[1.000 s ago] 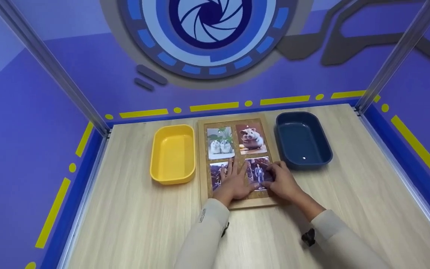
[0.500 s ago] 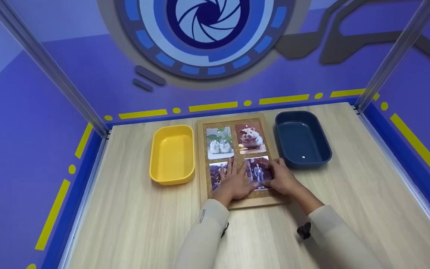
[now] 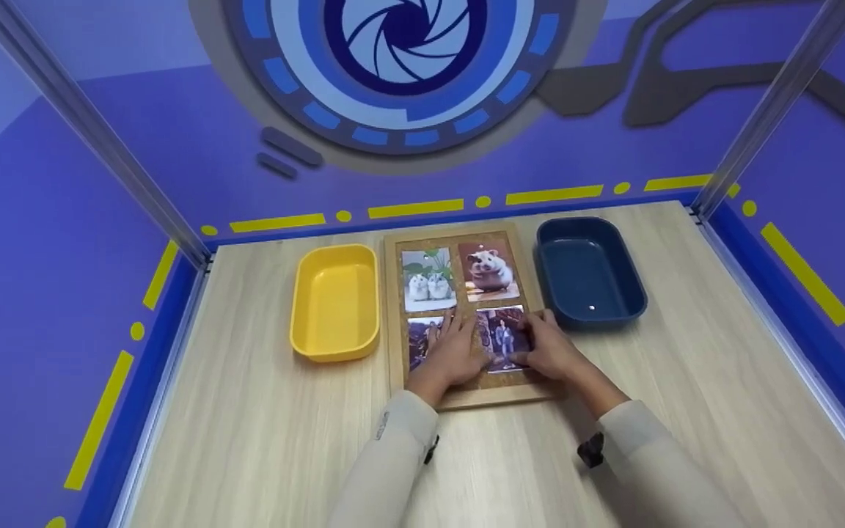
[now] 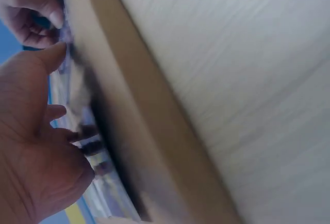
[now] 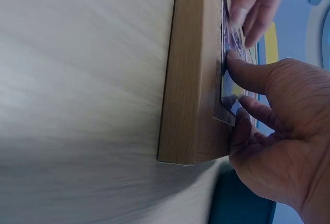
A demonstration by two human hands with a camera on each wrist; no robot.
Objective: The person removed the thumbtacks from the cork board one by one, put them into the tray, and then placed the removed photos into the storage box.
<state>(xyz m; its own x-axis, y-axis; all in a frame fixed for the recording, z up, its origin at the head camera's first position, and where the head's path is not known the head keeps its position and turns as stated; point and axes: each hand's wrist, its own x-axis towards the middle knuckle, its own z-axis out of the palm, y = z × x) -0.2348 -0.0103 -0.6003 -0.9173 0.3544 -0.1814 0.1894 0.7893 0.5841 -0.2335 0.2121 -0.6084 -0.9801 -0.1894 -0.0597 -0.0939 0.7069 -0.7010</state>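
Observation:
A wood-framed cork board (image 3: 468, 378) bears two upper hamster photos and two lower photos of people. My left hand (image 3: 458, 356), fingers extended, lies across the lower left photo (image 3: 420, 339) and covers part of it. Its thumb reaches toward the lower right photo (image 3: 503, 339). My right hand (image 3: 551, 352) is at that photo's right edge. In the right wrist view its thumb (image 5: 250, 74) touches the glossy photo, with the index fingertip apart from it, near the photo's corner. Its other fingers bend beside the wooden frame (image 5: 183, 79).
A yellow tray (image 3: 334, 352) stands left of the board and a dark blue tray (image 3: 639, 301) right of it, with a small bright spot inside. Both upper photos, the two hamsters (image 3: 428, 282) and the single hamster (image 3: 490, 271), have small pins at their tops.
My left hand has shifted slightly left, its thumb drawing back from the lower right photo. My right hand's fingers have moved slightly inward along that photo's edge. The photos stay in place.

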